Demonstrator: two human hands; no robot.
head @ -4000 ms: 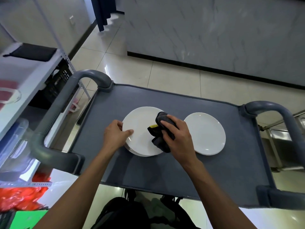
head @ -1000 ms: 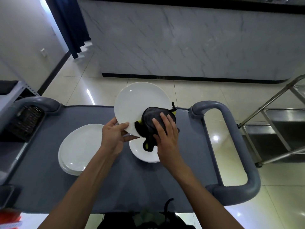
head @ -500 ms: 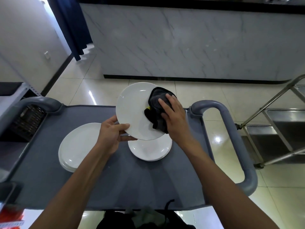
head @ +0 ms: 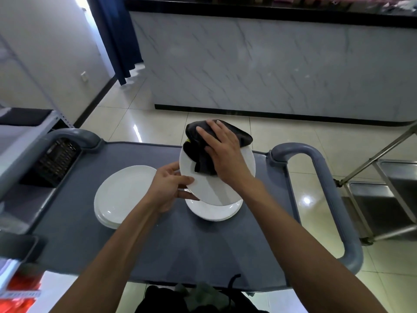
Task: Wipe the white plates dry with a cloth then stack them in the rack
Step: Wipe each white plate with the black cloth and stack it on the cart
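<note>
My left hand (head: 168,188) pinches the near-left rim of a white plate (head: 209,190), holding it tilted above the grey cart top (head: 158,240). My right hand (head: 223,154) lies with straight fingers on a dark cloth (head: 198,150) and presses it against the plate's far part. Directly under the held plate rests a small stack of white plates (head: 214,211). A second stack of white plates (head: 121,196) sits to the left on the cart.
Grey handle loops rise at the cart's left (head: 67,136) and right (head: 325,199) ends. A steel trolley (head: 383,195) stands on the tiled floor to the right. Shelving with a black crate (head: 54,161) is at the left. A marble counter (head: 270,71) faces me.
My right hand has slid the cloth from the plate's middle up toward its far rim. The held plate stays tilted in my left hand over the right stack.
</note>
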